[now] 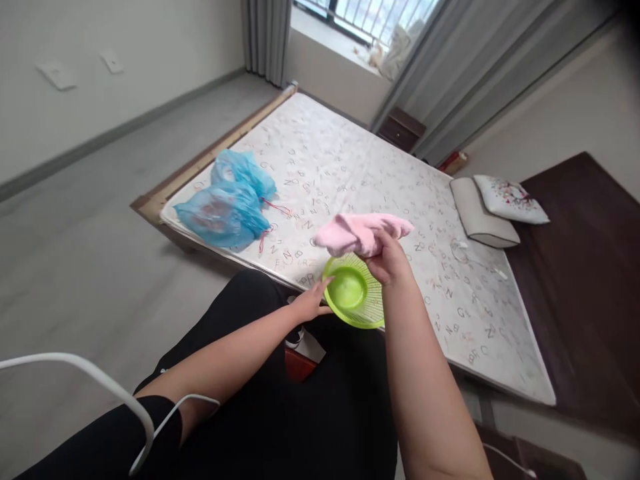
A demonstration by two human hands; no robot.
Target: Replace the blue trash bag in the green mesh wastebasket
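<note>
My right hand is closed on a pink cloth, which sticks out on both sides of the fingers. The cloth hangs above a light green plastic basket with mesh sides and a round solid bottom. Gripping the basket's left rim is my left hand, one finger over the edge and another beneath it. Nothing can be seen lying inside the basket, though the cloth and right hand cover part of it. The basket is tilted toward me, just above my lap at the bed's edge.
A bed with a letter-patterned mattress lies in front of me. Two blue plastic bags with red ties rest on its left corner. Cushions lean near the dark headboard. A white cable crosses my left arm.
</note>
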